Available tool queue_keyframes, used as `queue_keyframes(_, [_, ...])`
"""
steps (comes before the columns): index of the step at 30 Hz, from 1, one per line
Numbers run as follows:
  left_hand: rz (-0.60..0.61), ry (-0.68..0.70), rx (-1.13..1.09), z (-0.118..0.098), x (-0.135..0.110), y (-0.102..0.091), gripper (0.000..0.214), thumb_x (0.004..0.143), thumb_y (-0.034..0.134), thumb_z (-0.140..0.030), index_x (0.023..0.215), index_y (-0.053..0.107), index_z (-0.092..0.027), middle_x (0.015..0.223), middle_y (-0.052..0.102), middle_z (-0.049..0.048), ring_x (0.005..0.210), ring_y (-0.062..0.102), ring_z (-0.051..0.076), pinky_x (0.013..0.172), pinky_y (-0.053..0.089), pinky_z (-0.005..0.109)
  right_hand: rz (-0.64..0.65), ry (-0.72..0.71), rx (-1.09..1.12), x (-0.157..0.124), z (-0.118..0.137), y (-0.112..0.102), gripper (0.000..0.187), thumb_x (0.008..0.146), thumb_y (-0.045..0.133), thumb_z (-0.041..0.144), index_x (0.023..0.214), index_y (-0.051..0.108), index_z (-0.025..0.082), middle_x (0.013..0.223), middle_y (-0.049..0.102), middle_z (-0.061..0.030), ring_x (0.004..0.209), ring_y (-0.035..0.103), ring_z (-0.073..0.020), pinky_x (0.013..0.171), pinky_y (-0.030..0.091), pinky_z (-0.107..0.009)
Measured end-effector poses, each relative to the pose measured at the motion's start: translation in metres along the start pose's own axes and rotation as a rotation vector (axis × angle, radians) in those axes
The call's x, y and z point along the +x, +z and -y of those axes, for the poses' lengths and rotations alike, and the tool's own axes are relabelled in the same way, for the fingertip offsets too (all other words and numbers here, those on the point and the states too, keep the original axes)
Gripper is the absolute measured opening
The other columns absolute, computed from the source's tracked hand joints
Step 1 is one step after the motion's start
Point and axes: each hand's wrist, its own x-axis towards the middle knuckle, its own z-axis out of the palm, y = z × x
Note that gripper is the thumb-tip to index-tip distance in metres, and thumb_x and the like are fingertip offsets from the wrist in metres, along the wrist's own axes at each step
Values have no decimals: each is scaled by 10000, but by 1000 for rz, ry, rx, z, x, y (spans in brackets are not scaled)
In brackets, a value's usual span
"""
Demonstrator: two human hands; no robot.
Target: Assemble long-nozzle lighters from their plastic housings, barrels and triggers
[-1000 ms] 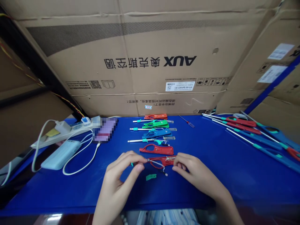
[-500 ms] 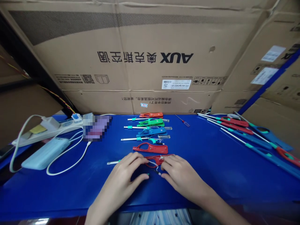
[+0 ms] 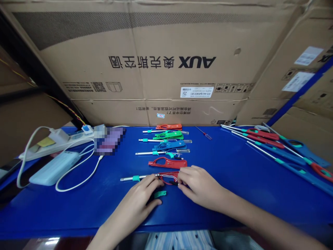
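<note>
Curled over the near edge of a red lighter handle half [image 3: 170, 175], my left hand [image 3: 142, 194] rests its fingertips there with the thumb apart. A small green trigger piece [image 3: 160, 194] lies between thumb and fingers; whether it touches the palm is hidden. A metal lighter tube [image 3: 126, 179] with a green collar runs left from this handle. My right hand [image 3: 196, 184] pinches a small black wired igniter part [image 3: 173, 183] at the handle's near side, its fingers covering the handle's right end. Just beyond lies another red handle half [image 3: 170, 163].
Several opened lighters in blue [image 3: 169, 145], green [image 3: 170, 135] and orange [image 3: 169, 126] lie in a row behind. Right of them are a screwdriver [image 3: 207, 136] and several assembled lighters [image 3: 275, 147]. A power bank [image 3: 54, 169] and power strip [image 3: 33, 153] stand left, cardboard behind.
My right hand has drawn the black part against the red handle half. The left fingers have shifted, showing more of the tube and the green piece. The view has moved slightly.
</note>
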Motion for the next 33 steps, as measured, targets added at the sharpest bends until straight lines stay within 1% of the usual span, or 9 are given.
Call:
queue_keyframes(2, [-41, 10, -36, 3, -3, 6, 316, 850, 592, -107, 1127, 535, -249, 1148, 573, 43, 1064, 564, 217, 901, 480, 342, -20, 30, 65, 3, -4, -4, 93, 861, 525, 145, 793, 579, 179, 778, 618, -4, 691, 557, -149, 649, 383, -269])
queue_keyframes(6, [-43, 44, -64, 4, -4, 9, 178, 903, 518, -109, 1027, 563, -228, 1056, 597, 34, 981, 582, 195, 842, 489, 309, -44, 66, 172, 9, -14, -7, 118, 831, 519, 89, 768, 564, 178, 744, 580, 6, 643, 514, -126, 606, 368, -235])
queue_keyframes(10, [-15, 93, -51, 3, 10, -6, 151, 917, 510, -128, 1025, 577, -211, 1039, 601, 37, 951, 586, 188, 845, 487, 310, -85, 60, 256, 13, -20, -3, 143, 820, 504, 54, 761, 561, 171, 765, 564, -3, 639, 507, -115, 593, 376, -215])
queue_keyframes(14, [42, 159, -14, 2, 36, -27, 176, 921, 500, -116, 1057, 587, -189, 1034, 623, 47, 953, 607, 192, 845, 493, 322, -108, 63, 357, 13, -23, 4, 142, 825, 493, 46, 796, 563, 166, 777, 557, -5, 626, 512, -105, 583, 396, -207])
queue_keyframes(17, [68, 202, 9, 4, 56, -34, 228, 920, 500, -106, 1124, 570, -179, 1068, 632, 58, 978, 613, 197, 848, 491, 328, -125, 56, 406, 13, -25, 9, 134, 830, 493, 55, 804, 564, 166, 770, 549, -1, 619, 512, -101, 579, 401, -207])
queue_keyframes(19, [47, 222, -13, 8, 64, -34, 252, 917, 499, -94, 1152, 553, -168, 1089, 634, 63, 991, 610, 190, 858, 484, 322, -139, 56, 421, 13, -26, 11, 131, 832, 492, 61, 802, 563, 167, 763, 547, 2, 614, 508, -99, 574, 398, -206])
queue_keyframes(22, [5, 248, -88, 13, 70, -28, 253, 914, 493, -74, 1146, 545, -161, 1101, 632, 57, 993, 600, 170, 864, 471, 296, -147, 55, 434, 14, -27, 15, 127, 837, 492, 75, 802, 566, 172, 752, 545, 5, 603, 502, -99, 565, 394, -208])
queue_keyframes(28, [24, 264, -140, 22, 68, -20, 157, 922, 494, -111, 1017, 605, -170, 978, 631, 39, 898, 589, 160, 813, 455, 282, -171, 62, 459, 13, -28, 23, 114, 847, 490, 99, 843, 575, 175, 737, 551, 6, 607, 500, -107, 570, 393, -214])
queue_keyframes(33, [11, 223, -217, 21, 66, -21, 167, 911, 494, -97, 1045, 544, -183, 965, 619, 14, 821, 573, 134, 745, 444, 249, -177, 30, 466, 11, -29, 26, 153, 852, 466, 81, 890, 574, 183, 776, 572, -3, 648, 506, -116, 587, 389, -217])
